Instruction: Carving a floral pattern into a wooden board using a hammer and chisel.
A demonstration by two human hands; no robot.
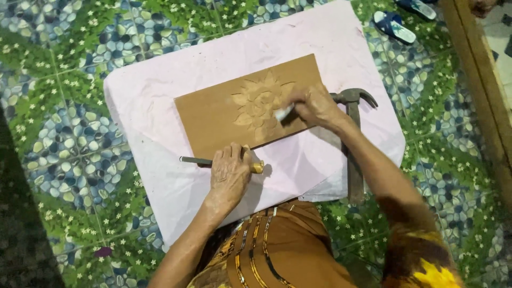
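A pink-covered table [160, 96] carries a brown wooden board [213, 114] with a flower relief [258, 104] cut into it. The carving looks partly done, at a clearing or brushing stage; any next stroke would want a light, steady touch on the petals. The right hand [314, 106], arm bent across, closes its fingers on a small pale tool [284, 112] touching the relief. The left hand [229, 173] lies palm-down, fingers curled over a chisel [194, 160] beside the board's near edge. A claw hammer [353, 133] lies to the right.

A low table under pale pink paper [160, 106] — carved wooden board [213, 114] centre, hammer [353, 138] at three o'clock, chisel [194, 160] at seven.
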